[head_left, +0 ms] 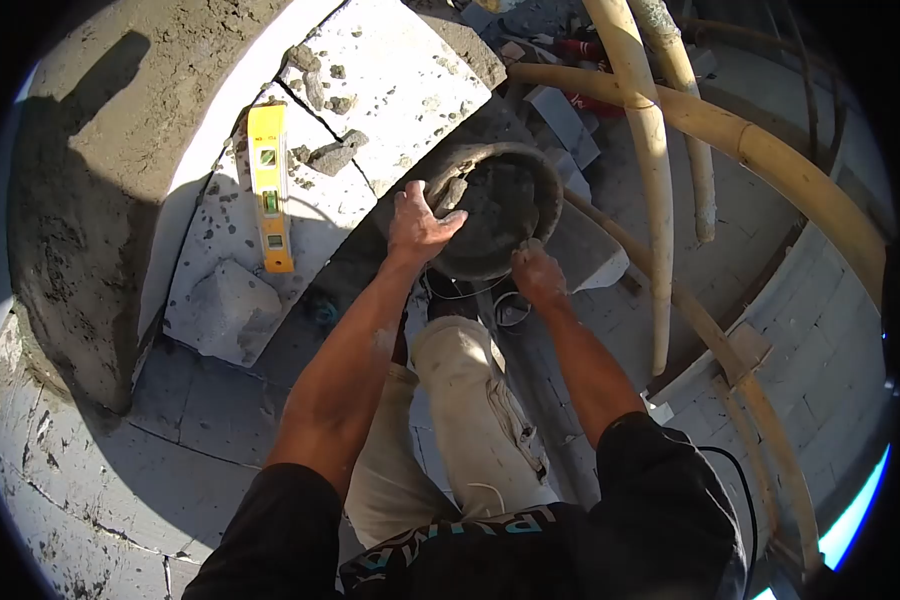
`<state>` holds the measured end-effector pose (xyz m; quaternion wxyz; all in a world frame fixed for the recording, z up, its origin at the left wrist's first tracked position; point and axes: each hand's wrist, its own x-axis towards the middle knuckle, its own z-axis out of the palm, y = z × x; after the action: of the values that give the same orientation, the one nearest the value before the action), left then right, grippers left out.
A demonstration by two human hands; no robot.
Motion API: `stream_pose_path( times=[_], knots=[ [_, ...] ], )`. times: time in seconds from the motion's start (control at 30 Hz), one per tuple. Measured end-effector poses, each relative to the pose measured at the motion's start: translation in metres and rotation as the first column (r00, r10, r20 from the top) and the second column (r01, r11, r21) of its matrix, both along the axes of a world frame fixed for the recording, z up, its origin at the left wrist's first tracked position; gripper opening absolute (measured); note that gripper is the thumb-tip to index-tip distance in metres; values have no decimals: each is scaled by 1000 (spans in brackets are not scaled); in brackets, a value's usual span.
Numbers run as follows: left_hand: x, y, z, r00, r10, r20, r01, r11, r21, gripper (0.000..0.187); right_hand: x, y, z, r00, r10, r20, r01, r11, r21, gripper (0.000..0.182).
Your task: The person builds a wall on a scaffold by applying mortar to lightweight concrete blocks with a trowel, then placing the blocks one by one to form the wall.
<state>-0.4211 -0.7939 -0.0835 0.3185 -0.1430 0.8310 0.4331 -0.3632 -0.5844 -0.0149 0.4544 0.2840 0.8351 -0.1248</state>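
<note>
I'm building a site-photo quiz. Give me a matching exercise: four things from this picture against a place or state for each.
Things:
1. spirit level
2. mortar pan
3. left hand
4. right hand

Places or states:
A. grips the pan's near rim
B. lies on a white block
C. holds grey mortar
D. rests on the pan's left rim

Pairs: 1-B, 2-C, 3-D, 4-A

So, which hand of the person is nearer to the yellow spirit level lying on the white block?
The left hand. It rests on the near rim of the round mortar pan, right of the yellow spirit level. The right hand grips the pan's lower rim, farther away.
</note>
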Motion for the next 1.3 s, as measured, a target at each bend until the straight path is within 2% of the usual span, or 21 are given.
stream_pose_path(
  times=[0.03, 0.1, 0.13, 0.17, 0.2, 0.27, 0.3, 0.33, 0.43, 0.5, 0.57, 0.6, 0.63, 0.73, 0.83, 0.9, 1.0, 1.13, 1.27, 1.3],
  knots=[
    [-7, 6, -6, 999, -30, 14, 30, 1000, 5, 76, 1, 1, -21, 1000, 27, 10, -27, 1000, 5, 32],
    [-12, 6, -17, 994, -91, 57, 92, 996, -13, 68, 26, 0, -80, 996, 28, -89, -41, 988, -150, 30],
    [-5, 9, -24, 997, -67, -34, 66, 997, -50, 59, 40, -3, -102, 991, 18, -131, -48, 972, -231, 29],
    [-1, 14, -22, 997, -33, -74, 26, 995, -98, 54, 50, -3, -112, 928, 174, -330, -266, 929, -258, 29],
    [1, 16, -21, 998, -20, -62, 14, 996, -83, 53, 57, 1, -120, 797, 298, -525, -471, 851, -232, 28],
    [5, 21, -18, 999, -9, -46, 6, 999, -54, 49, 46, -5, -106, 891, 120, -439, -285, 898, -334, 28],
    [7, 23, -15, 999, -46, 3, 46, 998, -37, 52, 14, -22, -66, 973, -198, -119, 139, 913, -383, 29],
    [9, 24, -11, 999, -48, 27, 48, 999, -2, 50, -3, -37, -42, 845, -493, 206, 534, 791, -300, 29],
    [9, 26, 5, 991, -55, 126, 44, 995, 85, 47, 21, -22, -49, 784, -593, 184, 605, 665, -438, 31],
    [12, 28, 4, 993, -74, 89, 63, 991, 115, 47, 30, -15, -49, 805, -585, 100, 548, 668, -503, 31],
    [14, 27, 5, 993, -79, 82, 69, 990, 127, 47, 39, -12, -42, 777, -622, 102, 578, 640, -506, 30],
    [13, 25, 5, 990, -68, 127, 46, 986, 163, 49, 41, -11, -41, 742, -655, 142, 629, 607, -486, 29],
    [13, 22, 2, 993, -73, 98, 58, 988, 145, 50, 41, -11, -40, 704, -687, 182, 678, 573, -460, 28],
    [16, 15, -5, 996, -89, 24, 86, 989, 118, 53, 42, -3, -38, 804, -572, 163, 567, 656, -497, 26],
    [11, 4, -13, 998, -66, -12, 67, 987, 144, 61, 37, 1, -32, 765, -603, 226, 629, 622, -466, 26],
    [7, -5, -7, 999, -36, 14, 32, 971, 238, 66, 36, 6, -22, 849, -517, 111, 499, 712, -495, 31],
    [8, -18, 9, 998, 22, -59, -9, 976, 219, 69, 31, 26, -3, 929, -370, -3, 329, 831, -448, 39],
    [27, -55, 45, 993, 35, -112, -15, 985, 169, 69, 38, 53, 15, 981, -183, -58, 152, 925, -348, 47],
    [65, -105, 100, 981, 161, 106, -179, 965, 190, 63, 15, 56, 79, 997, -35, -74, 13, 960, -280, 46],
    [75, -118, 116, 967, 202, 157, -230, 955, 189, 61, 13, 55, 95, 991, 24, -130, -60, 958, -282, 46]
  ],
)
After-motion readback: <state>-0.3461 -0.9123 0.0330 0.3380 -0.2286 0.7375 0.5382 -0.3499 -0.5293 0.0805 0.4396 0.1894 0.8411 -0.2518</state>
